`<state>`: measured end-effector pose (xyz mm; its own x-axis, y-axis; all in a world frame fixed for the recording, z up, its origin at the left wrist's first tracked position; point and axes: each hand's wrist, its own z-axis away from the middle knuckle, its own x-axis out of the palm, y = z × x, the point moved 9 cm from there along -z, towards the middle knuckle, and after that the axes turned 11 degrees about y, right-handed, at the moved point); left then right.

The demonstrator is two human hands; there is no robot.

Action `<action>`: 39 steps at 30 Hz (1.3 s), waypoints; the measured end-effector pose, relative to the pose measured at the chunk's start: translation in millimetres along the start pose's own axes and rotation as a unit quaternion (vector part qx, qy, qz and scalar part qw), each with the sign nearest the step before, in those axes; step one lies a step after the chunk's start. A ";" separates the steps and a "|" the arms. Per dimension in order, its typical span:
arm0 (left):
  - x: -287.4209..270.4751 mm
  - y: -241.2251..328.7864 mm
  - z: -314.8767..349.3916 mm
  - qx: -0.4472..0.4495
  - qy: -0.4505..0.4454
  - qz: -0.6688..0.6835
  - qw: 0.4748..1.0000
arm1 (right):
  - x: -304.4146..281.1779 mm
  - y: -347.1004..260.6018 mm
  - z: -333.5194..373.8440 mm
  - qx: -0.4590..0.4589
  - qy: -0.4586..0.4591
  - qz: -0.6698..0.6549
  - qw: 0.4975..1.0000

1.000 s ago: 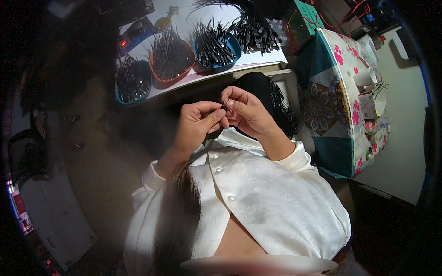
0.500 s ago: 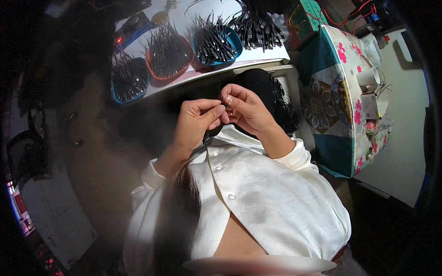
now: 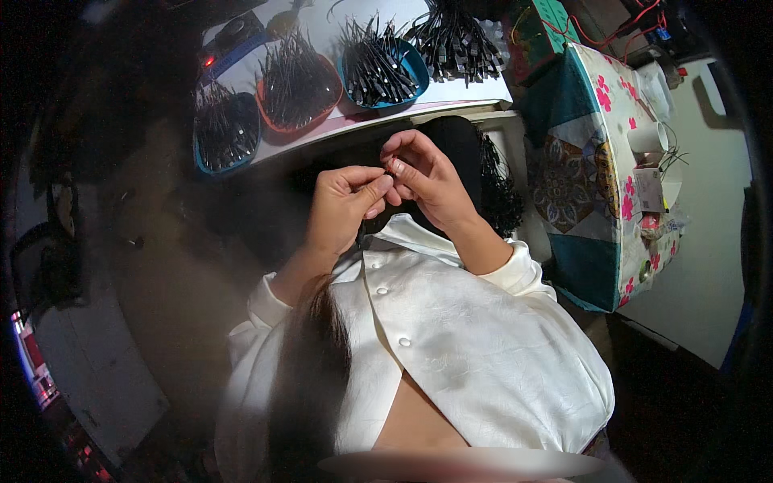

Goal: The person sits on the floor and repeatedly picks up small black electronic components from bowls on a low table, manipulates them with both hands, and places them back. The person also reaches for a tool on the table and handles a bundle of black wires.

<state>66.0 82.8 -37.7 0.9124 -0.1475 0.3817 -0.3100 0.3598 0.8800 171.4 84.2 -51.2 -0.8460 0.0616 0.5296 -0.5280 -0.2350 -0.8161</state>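
**Pinching a small dark piece (image 3: pixel 390 171)**

Take the piece as the centre of the dial. Pinched there between thumb and forefinger of the left hand (image 3: pixel 338 201), at 8 o'clock, with its other fingers curled in. Pinched also, just past 3 o'clock, by the right hand (image 3: pixel 435 181), with thumb and forefinger almost tip to tip and a fleck of red between (mostly covered by skin, so cannot tell the exact shape). At 6 o'clock, below both wrists, a white shirt (image 3: pixel 451 338); toward 7, long dark hair (image 3: pixel 310 370).

Across the top of the dial, a white bench (image 3: pixel 475 92). On it, full of thin black cables: at about half past 9, a dark blue bowl (image 3: pixel 211 169); between 10 and 11, a red bowl (image 3: pixel 283 129); at 12, a teal bowl (image 3: pixel 417 80). At 1 o'clock, loose beside the teal bowl, a heap of cables (image 3: pixel 455 44) with blocky ends. Near 3 o'clock, just beside the right forearm, more black strands (image 3: pixel 501 189). Well apart, also near 3, a white cup (image 3: pixel 646 137) on a flowered cloth (image 3: pixel 609 121).
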 end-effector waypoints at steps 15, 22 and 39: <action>-4.7 6.6 14.4 -0.001 -0.011 -0.099 0.995 | 22.7 -40.8 20.9 -0.238 -0.041 0.409 0.880; -19.7 5.1 19.0 -0.063 -0.041 -0.097 0.992 | -9.5 -86.0 10.0 -0.251 0.045 0.413 0.874; -15.5 1.3 17.7 -0.132 -0.101 -0.117 0.979 | 54.2 -75.8 46.0 -0.445 -0.165 0.489 0.732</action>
<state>46.7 69.2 -37.4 0.8701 -0.4248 0.2499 0.0059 0.5160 0.8566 169.0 60.8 50.0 -0.8654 0.0139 -0.5009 0.3542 0.7239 -0.5920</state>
